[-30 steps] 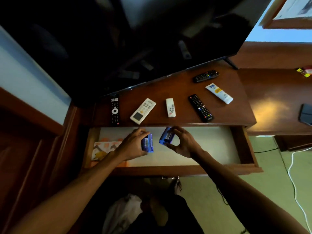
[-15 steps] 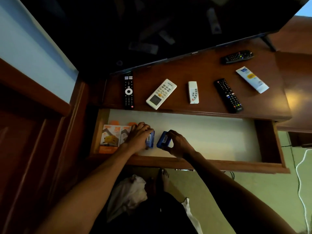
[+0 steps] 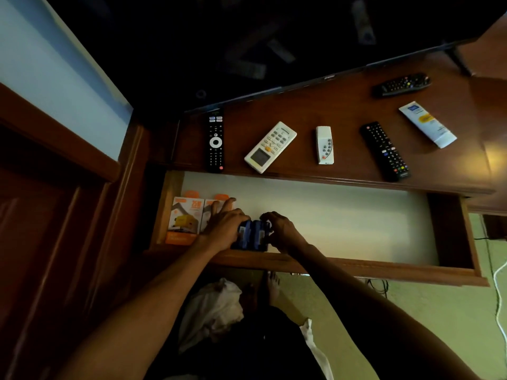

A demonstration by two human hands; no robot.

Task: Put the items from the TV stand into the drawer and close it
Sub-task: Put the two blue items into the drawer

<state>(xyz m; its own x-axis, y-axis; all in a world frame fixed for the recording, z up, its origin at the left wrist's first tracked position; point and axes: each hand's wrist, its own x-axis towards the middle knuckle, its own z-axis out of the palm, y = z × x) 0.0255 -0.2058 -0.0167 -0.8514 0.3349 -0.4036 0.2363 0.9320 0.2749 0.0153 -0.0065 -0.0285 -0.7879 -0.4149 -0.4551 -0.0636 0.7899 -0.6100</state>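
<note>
The drawer (image 3: 356, 267) is pulled open below the TV stand top (image 3: 343, 111). Inside it, near the front left, my left hand (image 3: 223, 227) grips one small blue box (image 3: 244, 234) and my right hand (image 3: 282, 229) grips a second blue box (image 3: 259, 235); the two boxes stand side by side and touch. On the stand lie a black remote (image 3: 215, 141), a large white remote (image 3: 270, 146), a small white remote (image 3: 324, 145), another black remote (image 3: 385, 150), a white tube (image 3: 427, 124) and a third black remote (image 3: 401, 84).
Two orange-and-white cartons (image 3: 186, 218) lie at the drawer's left end, just beyond my left fingers. The TV (image 3: 247, 45) hangs over the back of the stand. A white cable (image 3: 500, 297) runs on the floor at right; my foot (image 3: 271, 286) is under the drawer.
Both hands have lowered the blue boxes into the drawer's front left and brought them together until they touch. The view has shifted left.
</note>
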